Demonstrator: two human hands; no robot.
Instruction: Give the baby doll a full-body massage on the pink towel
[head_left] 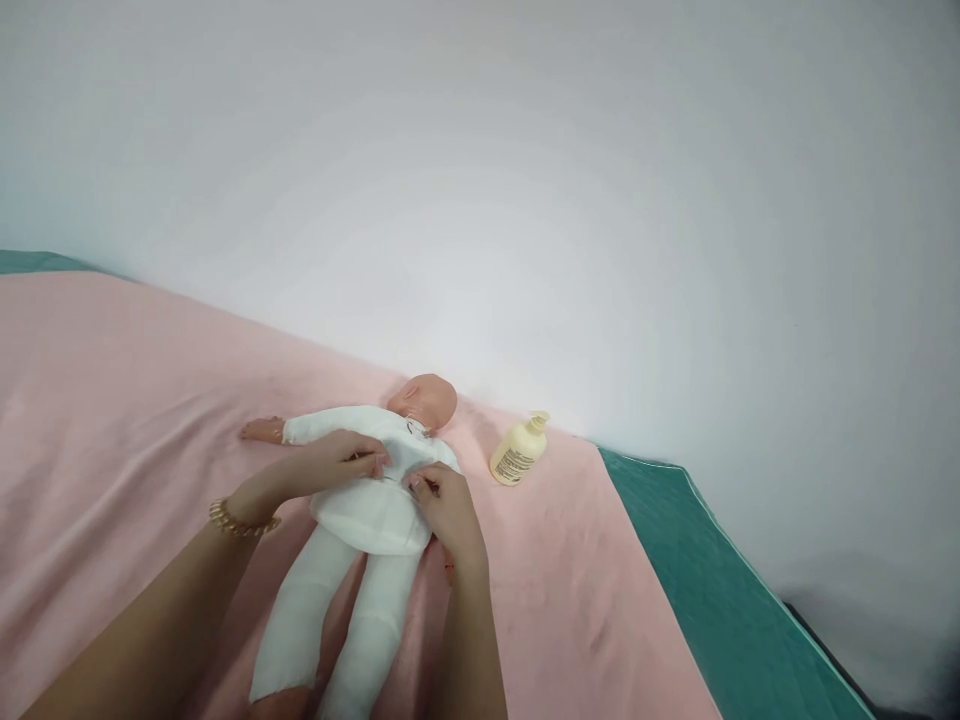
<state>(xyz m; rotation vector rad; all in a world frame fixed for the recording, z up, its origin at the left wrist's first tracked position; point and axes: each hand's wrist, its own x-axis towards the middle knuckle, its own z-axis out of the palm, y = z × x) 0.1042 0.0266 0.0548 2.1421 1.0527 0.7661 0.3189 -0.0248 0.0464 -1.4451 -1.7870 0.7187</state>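
Note:
A baby doll [424, 402] in white clothes lies stretched out on a pink cloth, its head toward the wall. My left hand [358, 458] rests at the doll's waist, fingertips closed on the edge of its white top [409, 455]. Opposite it, my right hand [442, 498] pinches the same top near the doll's other side. White trousers [375, 610] cover the doll's legs below my hands. One doll arm reaches out to the left; the other is mostly hidden behind my right hand and forearm.
A pale yellow pump bottle [519, 455] stands right of the doll's head, near the wall [525, 180]. The pink cloth [570, 590] has creases at the left and lies over a green surface [720, 560], whose edge shows at the right.

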